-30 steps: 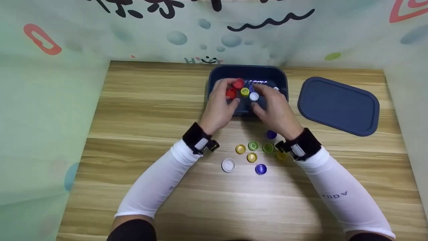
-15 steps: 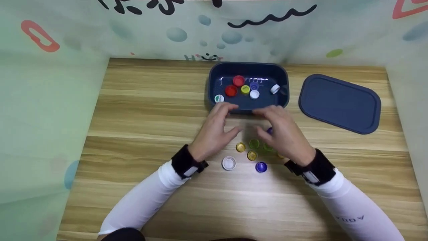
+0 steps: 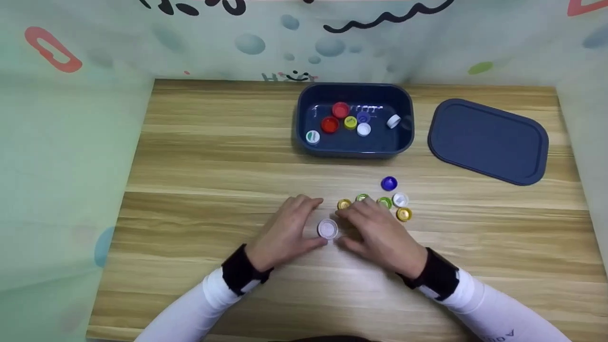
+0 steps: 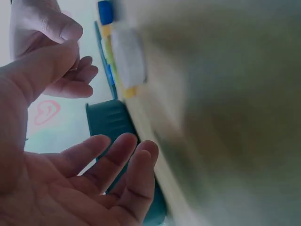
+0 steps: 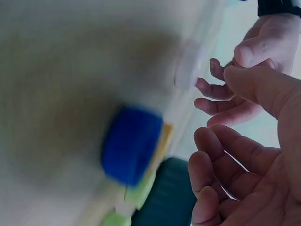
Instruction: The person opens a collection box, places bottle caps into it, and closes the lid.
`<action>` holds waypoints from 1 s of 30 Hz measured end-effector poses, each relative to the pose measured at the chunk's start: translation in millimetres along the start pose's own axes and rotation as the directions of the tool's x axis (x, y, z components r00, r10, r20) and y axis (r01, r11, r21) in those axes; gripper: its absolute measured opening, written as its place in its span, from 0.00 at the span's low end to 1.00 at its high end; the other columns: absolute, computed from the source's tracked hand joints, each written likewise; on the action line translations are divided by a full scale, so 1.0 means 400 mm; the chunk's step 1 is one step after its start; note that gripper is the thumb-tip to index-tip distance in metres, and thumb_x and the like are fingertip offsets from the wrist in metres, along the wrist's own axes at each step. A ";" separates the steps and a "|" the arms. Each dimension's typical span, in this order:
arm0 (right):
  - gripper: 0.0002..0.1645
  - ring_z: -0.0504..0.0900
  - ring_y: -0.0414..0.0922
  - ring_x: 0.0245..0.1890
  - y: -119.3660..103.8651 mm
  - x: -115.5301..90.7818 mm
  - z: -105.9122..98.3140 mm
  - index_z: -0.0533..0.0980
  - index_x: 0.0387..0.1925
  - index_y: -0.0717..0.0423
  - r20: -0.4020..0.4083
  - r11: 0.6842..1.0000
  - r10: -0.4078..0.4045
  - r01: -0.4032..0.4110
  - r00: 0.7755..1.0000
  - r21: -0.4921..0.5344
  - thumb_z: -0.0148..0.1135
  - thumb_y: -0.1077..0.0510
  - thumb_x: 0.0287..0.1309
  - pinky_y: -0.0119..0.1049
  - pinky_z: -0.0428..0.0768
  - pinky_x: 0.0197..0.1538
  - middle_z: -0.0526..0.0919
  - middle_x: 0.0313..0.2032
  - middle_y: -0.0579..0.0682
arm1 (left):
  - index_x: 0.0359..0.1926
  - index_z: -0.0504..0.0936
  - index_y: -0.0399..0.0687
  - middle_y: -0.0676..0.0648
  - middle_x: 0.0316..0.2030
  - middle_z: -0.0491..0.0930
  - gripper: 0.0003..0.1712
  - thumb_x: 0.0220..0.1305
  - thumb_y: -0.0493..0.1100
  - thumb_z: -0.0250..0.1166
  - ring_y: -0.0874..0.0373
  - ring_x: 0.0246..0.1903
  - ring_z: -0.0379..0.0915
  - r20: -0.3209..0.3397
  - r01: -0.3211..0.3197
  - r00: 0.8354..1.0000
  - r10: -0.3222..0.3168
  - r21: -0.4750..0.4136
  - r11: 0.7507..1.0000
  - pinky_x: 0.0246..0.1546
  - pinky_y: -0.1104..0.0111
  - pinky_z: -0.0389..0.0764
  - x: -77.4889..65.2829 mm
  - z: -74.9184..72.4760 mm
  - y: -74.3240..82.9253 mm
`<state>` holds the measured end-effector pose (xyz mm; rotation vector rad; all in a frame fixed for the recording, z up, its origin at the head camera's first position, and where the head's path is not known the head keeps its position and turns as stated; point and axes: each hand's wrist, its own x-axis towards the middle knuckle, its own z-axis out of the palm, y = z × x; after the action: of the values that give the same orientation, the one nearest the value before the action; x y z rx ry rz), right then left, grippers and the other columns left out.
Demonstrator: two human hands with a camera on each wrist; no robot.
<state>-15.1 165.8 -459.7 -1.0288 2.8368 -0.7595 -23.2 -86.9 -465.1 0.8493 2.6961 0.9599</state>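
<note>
White cap (image 3: 327, 229) — flat, hollow side up — between left hand (image 3: 286, 234) and right hand (image 3: 381, 235), fingers (image 4: 137, 181) loosely parted.

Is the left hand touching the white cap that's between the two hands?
Apart. The left wrist view shows a gap between the left hand and the white cap; their outlines never meet there.

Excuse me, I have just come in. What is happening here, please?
A person's left hand and right hand flank a white cap on the table, neither grip closed on it. Other caps lie near the right hand. Farther back, an open dark box holds several caps, with a flat lid lying to its right.
</note>
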 end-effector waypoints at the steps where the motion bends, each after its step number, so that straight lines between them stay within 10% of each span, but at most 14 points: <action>1: 0.32 0.79 0.49 0.50 -0.004 -0.001 0.008 0.82 0.60 0.56 0.002 1.000 -0.008 0.008 1.000 -0.009 0.80 0.46 0.58 0.47 0.79 0.52 0.84 0.49 0.50 | 0.69 0.75 0.35 0.43 0.54 0.80 0.47 0.56 0.53 0.83 0.48 0.55 0.74 -0.002 0.000 1.000 0.000 0.015 1.000 0.61 0.58 0.78 -0.007 0.006 0.001; 13: 0.25 0.78 0.49 0.45 -0.019 0.017 0.050 0.84 0.54 0.55 -0.014 1.000 -0.019 0.019 1.000 -0.025 0.81 0.52 0.56 0.45 0.77 0.48 0.83 0.43 0.48 | 0.50 0.85 0.39 0.47 0.41 0.82 0.20 0.60 0.42 0.81 0.53 0.43 0.76 -0.044 0.019 0.999 -0.018 0.032 0.999 0.47 0.62 0.82 -0.019 0.047 0.015; 30: 0.19 0.79 0.48 0.43 -0.018 0.035 0.006 0.84 0.50 0.55 -0.048 1.000 0.012 -0.011 0.999 0.004 0.79 0.53 0.61 0.43 0.76 0.44 0.85 0.42 0.47 | 0.48 0.84 0.37 0.45 0.39 0.81 0.15 0.65 0.37 0.77 0.53 0.40 0.77 -0.104 0.001 0.994 -0.017 -0.151 0.989 0.43 0.64 0.81 0.016 0.019 0.035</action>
<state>-21.5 151.5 -456.7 -1.0065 2.8777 -0.7986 -19.5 -70.4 -461.9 0.7771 2.6678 1.2215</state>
